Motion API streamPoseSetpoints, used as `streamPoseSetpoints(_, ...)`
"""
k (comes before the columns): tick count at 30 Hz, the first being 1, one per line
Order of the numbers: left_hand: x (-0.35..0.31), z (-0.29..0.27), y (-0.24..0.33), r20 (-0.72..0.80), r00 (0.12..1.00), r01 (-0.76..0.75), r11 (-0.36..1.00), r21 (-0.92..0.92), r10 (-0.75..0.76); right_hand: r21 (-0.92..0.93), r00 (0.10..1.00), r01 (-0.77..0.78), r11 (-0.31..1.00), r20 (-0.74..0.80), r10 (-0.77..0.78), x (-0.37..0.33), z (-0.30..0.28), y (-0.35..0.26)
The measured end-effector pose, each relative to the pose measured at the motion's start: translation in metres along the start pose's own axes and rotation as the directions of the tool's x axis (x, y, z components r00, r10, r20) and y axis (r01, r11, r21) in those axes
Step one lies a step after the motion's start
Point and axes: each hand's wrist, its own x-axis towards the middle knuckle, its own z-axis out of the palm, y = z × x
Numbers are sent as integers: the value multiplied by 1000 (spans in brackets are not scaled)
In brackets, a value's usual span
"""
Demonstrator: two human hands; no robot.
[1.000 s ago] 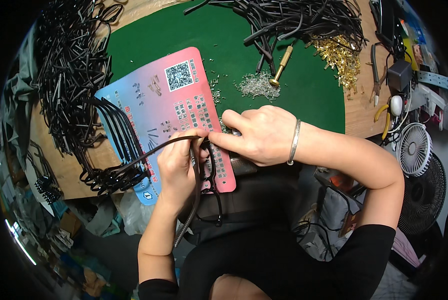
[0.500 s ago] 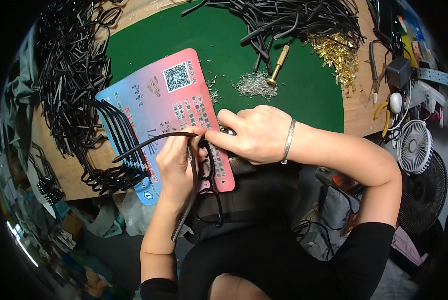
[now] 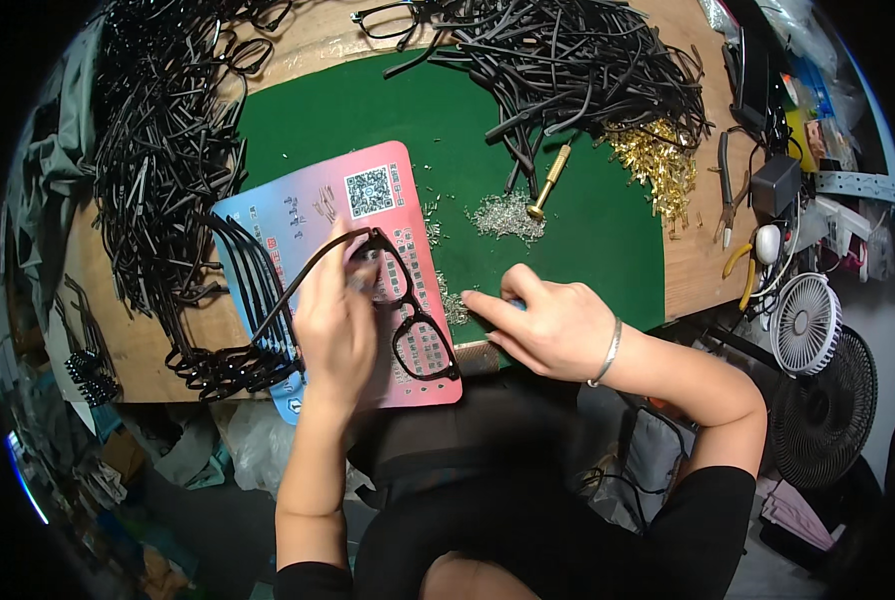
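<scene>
My left hand (image 3: 333, 335) is over a pink-and-blue printed mat (image 3: 298, 255), beside a black eyeglass frame (image 3: 411, 307). A single temple arm (image 3: 303, 277) stretches left from the frame's upper hinge, crossing by the left fingers. Motion smears those fingers, so their grip is unclear. My right hand (image 3: 553, 325) is curled on the green mat, its index fingertip at a small pile of tiny metal screws (image 3: 455, 308). A bit of blue shows among its bent fingers; what it belongs to is hidden. Several temple arms (image 3: 253, 265) lie in a row across the printed mat's left side.
Black temples and frames heap up on the left (image 3: 153, 180) and at the back (image 3: 578, 60). A brass screwdriver (image 3: 551, 182) leans by a larger screw pile (image 3: 508, 216). Gold-coloured small parts (image 3: 658, 165), pliers (image 3: 728, 190) and a white fan (image 3: 806, 322) stand to the right.
My hands have parted: the right has moved to the small screw pile. The eyeglass frame has come up from the mat's near edge onto its right part. The view has shifted slightly.
</scene>
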Motion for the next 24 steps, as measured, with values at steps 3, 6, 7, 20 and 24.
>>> streamPoseSetpoints(3,-20,-25,-1,77,997,-7,995,98,-1,66,997,-80,995,3,80,-6,-17,3)
streamPoseSetpoints(6,-31,-25,7,41,987,157,986,-63,-155,101,995,-104,989,17,103,-5,-12,2)
streamPoseSetpoints(7,-32,-23,8,27,984,176,973,-148,-174,101,994,-109,989,25,107,-5,-7,0)
streamPoseSetpoints(20,-53,-21,15,-44,998,50,998,42,-48,-150,995,-95,984,14,98,-6,8,-15)
streamPoseSetpoints(24,-62,-21,51,158,975,-138,983,-119,156,7,976,-217,976,34,217,-17,-14,-15)
